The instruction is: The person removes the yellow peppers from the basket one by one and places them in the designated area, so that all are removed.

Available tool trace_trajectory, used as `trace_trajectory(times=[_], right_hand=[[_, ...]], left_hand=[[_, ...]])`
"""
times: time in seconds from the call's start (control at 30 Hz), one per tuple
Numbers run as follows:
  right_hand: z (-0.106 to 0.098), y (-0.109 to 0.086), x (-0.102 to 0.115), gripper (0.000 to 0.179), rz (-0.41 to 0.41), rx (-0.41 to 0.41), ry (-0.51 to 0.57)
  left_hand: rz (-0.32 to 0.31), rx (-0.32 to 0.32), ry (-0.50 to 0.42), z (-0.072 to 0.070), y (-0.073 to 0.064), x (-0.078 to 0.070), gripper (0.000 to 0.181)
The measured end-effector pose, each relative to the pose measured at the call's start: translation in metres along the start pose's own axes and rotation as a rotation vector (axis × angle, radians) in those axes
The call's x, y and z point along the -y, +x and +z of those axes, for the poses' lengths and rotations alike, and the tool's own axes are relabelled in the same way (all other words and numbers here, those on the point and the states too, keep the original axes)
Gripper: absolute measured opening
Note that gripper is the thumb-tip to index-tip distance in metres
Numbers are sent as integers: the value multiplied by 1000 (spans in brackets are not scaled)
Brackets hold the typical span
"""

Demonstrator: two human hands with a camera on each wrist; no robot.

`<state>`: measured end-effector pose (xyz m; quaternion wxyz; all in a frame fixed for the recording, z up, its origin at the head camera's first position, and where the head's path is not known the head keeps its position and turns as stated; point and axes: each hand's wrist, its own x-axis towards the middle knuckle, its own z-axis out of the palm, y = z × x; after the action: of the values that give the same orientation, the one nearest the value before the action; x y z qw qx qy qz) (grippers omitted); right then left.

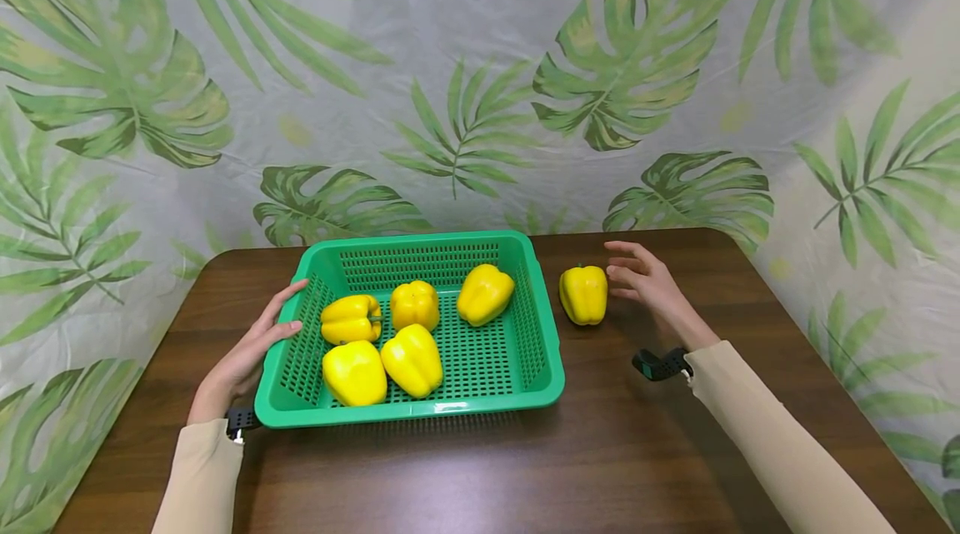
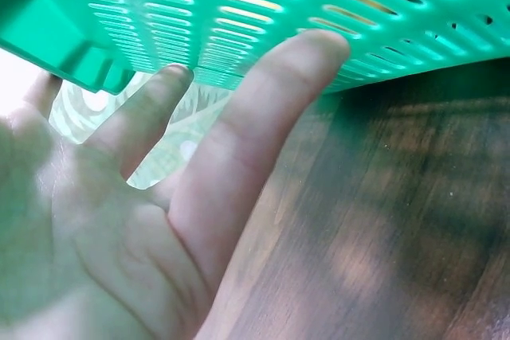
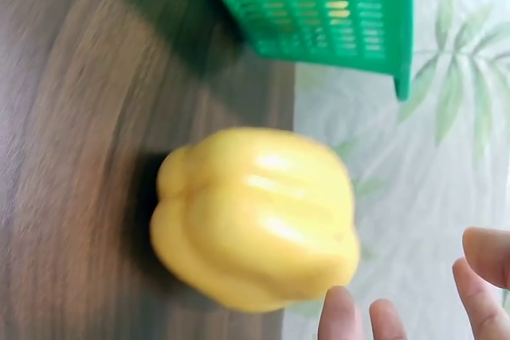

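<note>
**Right hand (image 1: 647,282) hovers by the lone yellow pepper (image 1: 583,295), left hand (image 1: 251,351) at the green basket (image 1: 412,411)!**

And here we are at the brown table (image 1: 600,451), eyes to the right: the lone yellow pepper sits on the wood, just outside the basket's right wall. Right beside it we see the right hand, fingers spread apart and clamped on nothing. In the right wrist view one fingertip overlaps the pepper's edge, but whether it touches, we cannot tell.

Over on the left, the left hand is up against the basket's side, thumb and fingers straight and well apart. From the head view, thumb and fingertips cross the rim; how firmly they press, we cannot tell.

Inside, we count five more: a pepper on its side (image 1: 347,319) with its stem to the right, a middle pepper (image 1: 414,306) near it, a right-hand pepper (image 1: 485,294) near the far right corner, and up front a near-left pepper (image 1: 355,373) beside a near-middle pepper (image 1: 413,361). Both arms wear beige sleeves (image 1: 765,426) with black wristbands (image 1: 660,364), and behind it all we have the leaf-print cloth (image 1: 465,17).
</note>
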<state>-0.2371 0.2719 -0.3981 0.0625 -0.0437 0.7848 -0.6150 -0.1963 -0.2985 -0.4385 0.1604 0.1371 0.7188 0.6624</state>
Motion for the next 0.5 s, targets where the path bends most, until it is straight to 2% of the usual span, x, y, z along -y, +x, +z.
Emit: trace_trajectory(times=[0.17, 0.5], right_hand=[[11, -2, 13, 49, -24, 24, 18], [37, 1, 34, 49, -62, 125, 64]], left_hand=[[-7, 1, -9, 1, 0, -1, 59], [6, 9, -16, 2, -1, -2, 59]])
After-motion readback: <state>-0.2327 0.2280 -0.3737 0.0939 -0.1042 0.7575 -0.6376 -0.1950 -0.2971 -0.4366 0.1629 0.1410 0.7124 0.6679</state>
